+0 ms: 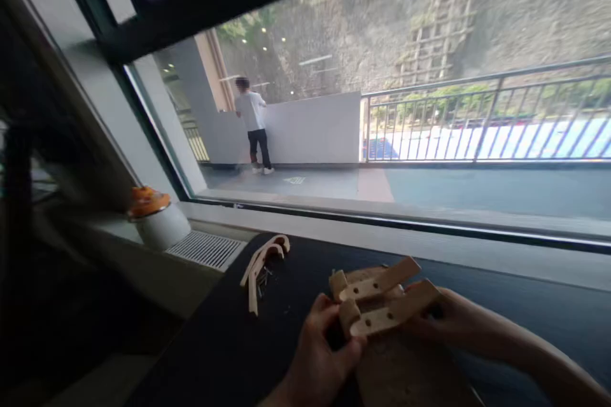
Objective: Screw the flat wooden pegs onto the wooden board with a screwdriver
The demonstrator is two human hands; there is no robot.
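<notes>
Left hand (322,350): clamped on wooden assembly (379,319)
Right hand (442,318): fingers hidden behind assembly; grip unclear
Curved pieces (256,267), screws (264,278): beyond left hand, leftward

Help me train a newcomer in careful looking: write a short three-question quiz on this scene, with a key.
1. Multiple choice: What does the left hand grip?
A) The metal railing
B) The wooden assembly
C) The window frame

2. True or false: From the wearer's view, the curved wooden pieces lie to the left of the wooden assembly.

3. Fill in: Beside the vent grille stands a white container with an ____ top.

Key: 1. B; 2. True; 3. orange
</notes>
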